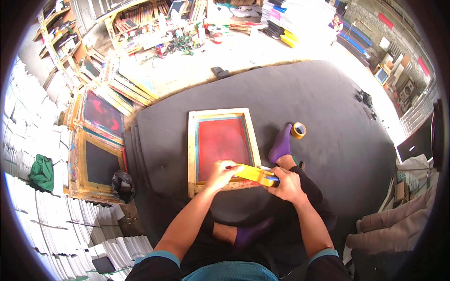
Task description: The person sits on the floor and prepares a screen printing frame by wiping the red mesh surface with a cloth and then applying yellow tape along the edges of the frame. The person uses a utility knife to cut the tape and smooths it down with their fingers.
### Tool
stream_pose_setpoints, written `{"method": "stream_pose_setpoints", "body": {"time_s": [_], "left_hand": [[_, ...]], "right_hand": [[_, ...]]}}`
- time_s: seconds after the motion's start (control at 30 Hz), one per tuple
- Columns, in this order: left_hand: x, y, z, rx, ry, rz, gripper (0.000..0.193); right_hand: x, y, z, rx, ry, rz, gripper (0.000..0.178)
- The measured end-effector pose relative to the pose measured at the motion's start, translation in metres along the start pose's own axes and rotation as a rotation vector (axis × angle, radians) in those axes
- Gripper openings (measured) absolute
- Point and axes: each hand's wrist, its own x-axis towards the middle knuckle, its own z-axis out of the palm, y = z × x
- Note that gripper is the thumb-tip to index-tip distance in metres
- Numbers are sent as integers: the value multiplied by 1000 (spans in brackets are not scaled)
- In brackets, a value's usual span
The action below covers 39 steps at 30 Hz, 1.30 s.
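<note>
A short yellow strip of tape (249, 173) stretches between my two hands, above the near edge of a wood-framed printing screen (220, 145) with a red mesh. My left hand (220, 174) pinches the strip's free end. My right hand (287, 183) is closed round the yellow tape roll (269, 180). Something small, blue and silver shows beside the roll at the right fingers; its kind is unclear. The screen lies flat on the dark mat (323, 140) in front of me. A second tape roll (298, 130) stands beside my purple-socked foot (281, 144).
More framed screens (101, 159) lean at the left, near a black plastic bag (123, 186). Stacks of white sheets (61, 225) and a green bag (42, 173) line the left side. Shelves (133, 23) and containers stand at the back. Black sandals (221, 72) lie by the mat's far edge.
</note>
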Motion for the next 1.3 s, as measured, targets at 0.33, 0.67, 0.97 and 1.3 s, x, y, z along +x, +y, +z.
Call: {"method": "stream_pose_setpoints", "body": {"time_s": [0.33, 0.67, 0.97, 1.3], "left_hand": [[-35, -22, -65, 0, 198, -187, 16], [-57, -112, -115, 177, 471, -295, 19], [-50, -119, -112, 118, 498, -217, 19], [-12, -105, -123, 167, 221, -240, 19]], "right_hand": [[-20, 53, 51, -38, -96, 191, 41], [-6, 90, 142, 293, -197, 417, 66], [-12, 92, 155, 632, -234, 435, 71], [-46, 112, 193, 1048, 20, 543, 98]]}}
